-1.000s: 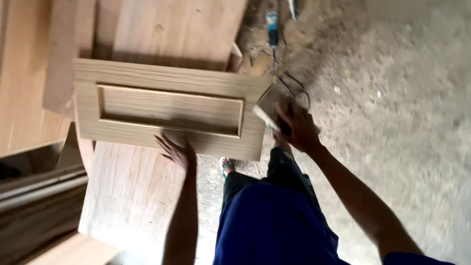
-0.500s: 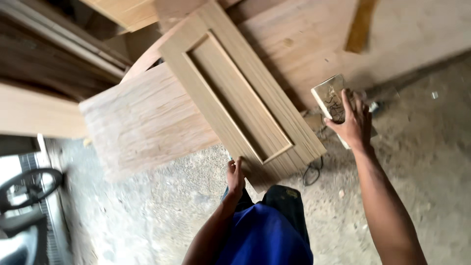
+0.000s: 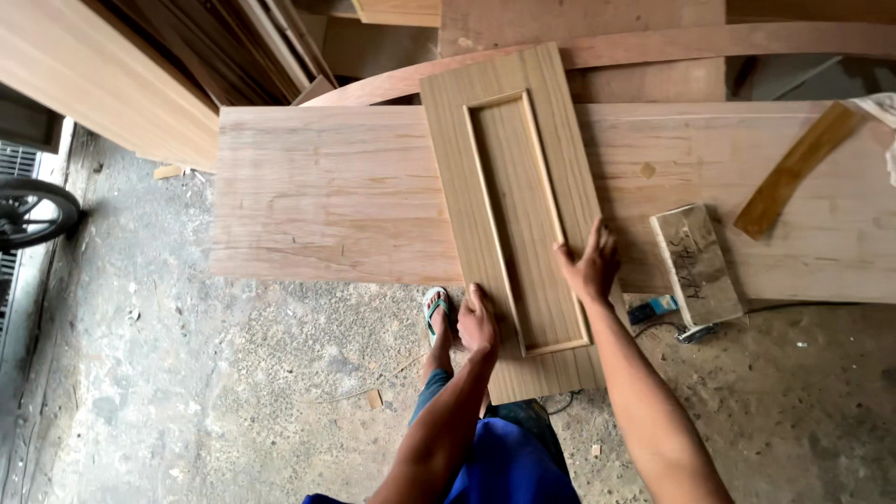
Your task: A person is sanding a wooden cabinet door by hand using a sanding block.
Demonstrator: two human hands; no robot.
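We are holding wooden door panel (image 3: 523, 215), lying flat on big board (image 3: 327, 196). Left hand (image 3: 478, 322) pressing near edge, right hand (image 3: 588, 266) resting on right side, fingers spread open, gripping nothing. Sanding block (image 3: 695, 263) lying beside.

A single head-worn camera looks steeply down from above the person, close over both forearms. The left hand (image 3: 478, 322) and right hand (image 3: 590, 266) sit mid-frame; beyond them lies the wide pale wooden board (image 3: 336, 196), below them the grey concrete floor (image 3: 187, 401).
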